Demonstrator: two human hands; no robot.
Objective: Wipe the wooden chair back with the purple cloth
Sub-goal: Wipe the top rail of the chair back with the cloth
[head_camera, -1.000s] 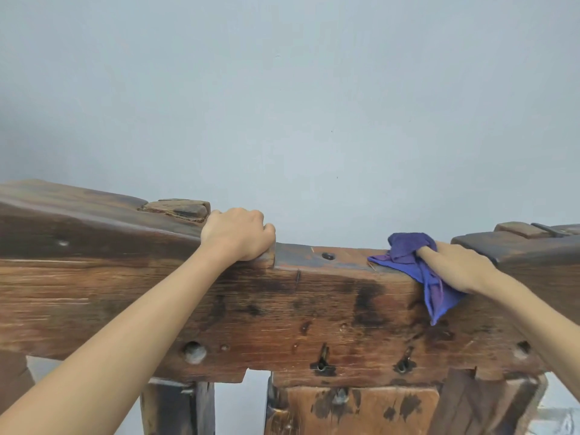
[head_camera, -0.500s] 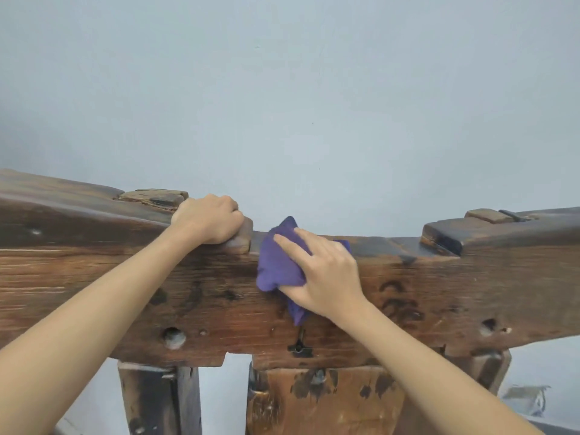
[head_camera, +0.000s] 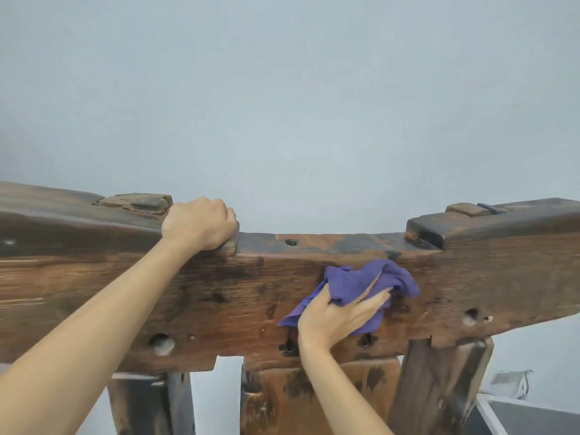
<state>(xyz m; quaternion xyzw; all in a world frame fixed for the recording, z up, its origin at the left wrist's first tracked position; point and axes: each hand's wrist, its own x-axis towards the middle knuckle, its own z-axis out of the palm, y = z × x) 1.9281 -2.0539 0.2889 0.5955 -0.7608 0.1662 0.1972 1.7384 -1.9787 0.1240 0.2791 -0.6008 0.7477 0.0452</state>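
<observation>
The wooden chair back [head_camera: 219, 293] is a thick, dark-stained beam running across the view. My left hand [head_camera: 199, 222] grips its top edge at the left step of the notch, fingers curled over the far side. My right hand [head_camera: 339, 318] presses the bunched purple cloth [head_camera: 351, 284] flat against the front face of the beam, right of centre and below the notch. Its fingers point right, and folds of cloth cover the thumb side, where the cloth looks pinched.
Dark wooden posts [head_camera: 439, 384] and a centre slat [head_camera: 276, 400] stand under the beam. Raised wooden blocks [head_camera: 423, 229] flank the notch on top. A plain grey-blue wall [head_camera: 288, 105] fills the background, with a dark floor edge [head_camera: 533, 419] at lower right.
My right hand swept the cloth leftward along the top edge toward my left hand, then moved right and down onto the beam's front face. My left hand kept its grip.
</observation>
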